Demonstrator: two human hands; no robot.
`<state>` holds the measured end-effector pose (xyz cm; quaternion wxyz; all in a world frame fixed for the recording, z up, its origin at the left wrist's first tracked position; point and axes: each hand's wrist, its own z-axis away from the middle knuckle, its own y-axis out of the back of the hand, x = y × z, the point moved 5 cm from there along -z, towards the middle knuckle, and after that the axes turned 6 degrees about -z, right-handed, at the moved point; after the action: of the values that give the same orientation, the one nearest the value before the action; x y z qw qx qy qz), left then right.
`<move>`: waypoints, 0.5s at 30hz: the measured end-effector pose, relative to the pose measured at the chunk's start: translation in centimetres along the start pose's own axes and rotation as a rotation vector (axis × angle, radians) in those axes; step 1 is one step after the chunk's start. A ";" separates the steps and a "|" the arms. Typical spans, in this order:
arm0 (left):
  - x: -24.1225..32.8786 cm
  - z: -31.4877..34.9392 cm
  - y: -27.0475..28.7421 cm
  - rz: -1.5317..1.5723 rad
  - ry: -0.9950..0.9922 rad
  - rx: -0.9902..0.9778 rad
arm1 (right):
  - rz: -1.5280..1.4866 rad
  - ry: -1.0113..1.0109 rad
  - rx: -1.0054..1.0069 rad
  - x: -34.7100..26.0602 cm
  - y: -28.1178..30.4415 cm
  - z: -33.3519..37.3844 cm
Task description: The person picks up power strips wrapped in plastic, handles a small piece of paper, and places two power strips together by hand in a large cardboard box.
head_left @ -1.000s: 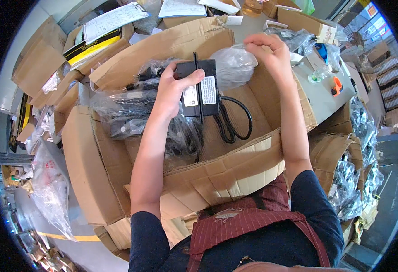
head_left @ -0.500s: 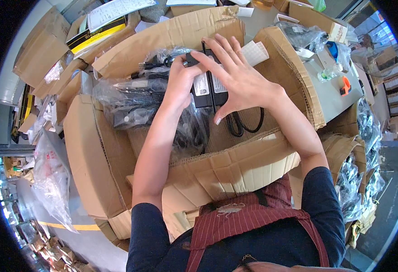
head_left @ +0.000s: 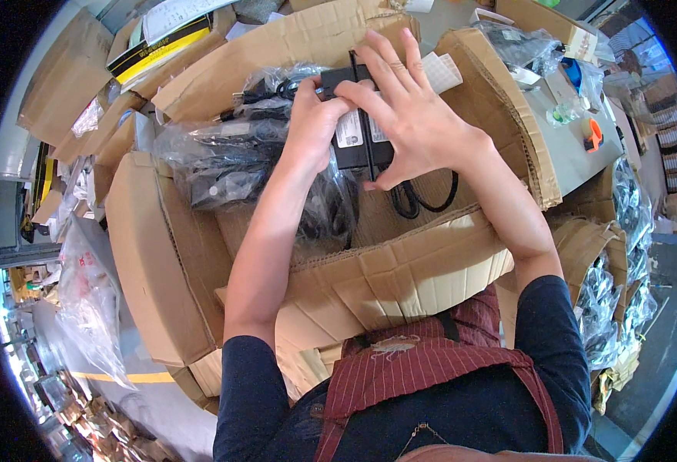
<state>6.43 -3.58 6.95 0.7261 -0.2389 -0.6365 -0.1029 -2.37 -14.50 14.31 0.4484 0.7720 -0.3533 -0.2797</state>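
Observation:
My left hand [head_left: 314,123] is closed on the left side of a black power adapter [head_left: 383,155] with white labels, held above the open cardboard box [head_left: 408,250]. A thin straight black strip [head_left: 367,131], a band or cord, crosses the adapter's face and sticks out past its edges. My right hand [head_left: 423,123] is over the adapter's right side with its fingers spread, its thumb by the strip's lower end and a fingertip near the upper end. Below the adapter hangs a looped black cable [head_left: 408,204]. Clear-bagged black adapters [head_left: 231,162] fill the box's left part.
A white textured roll [head_left: 440,73] lies at the box's back right. On the grey table to the right are an orange-rimmed tape roll [head_left: 593,135] and bagged parts [head_left: 523,46]. More cartons [head_left: 61,73] stand left; another box [head_left: 585,254] with bagged items is at lower right.
Both hands and the adapter have shifted slightly right within the view. My right fingers are raised a little and spread farther, and the thumb has drawn in toward the strip's lower end.

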 end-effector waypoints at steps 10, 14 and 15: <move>1.1 0.6 -0.4 -0.101 -0.025 -0.065 | -0.109 0.008 -0.002 0.6 -0.1 0.3; 1.7 0.5 -0.2 -0.059 -0.063 -0.110 | -0.097 -0.029 -0.014 -0.1 0.3 0.2; 1.8 0.5 -0.2 -0.058 -0.068 -0.112 | -0.082 -0.047 -0.020 -0.5 0.6 0.2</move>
<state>6.19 -3.21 8.78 0.6862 -0.2638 -0.6607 -0.1513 -2.94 -14.40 14.81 0.4359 0.7743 -0.3292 -0.3195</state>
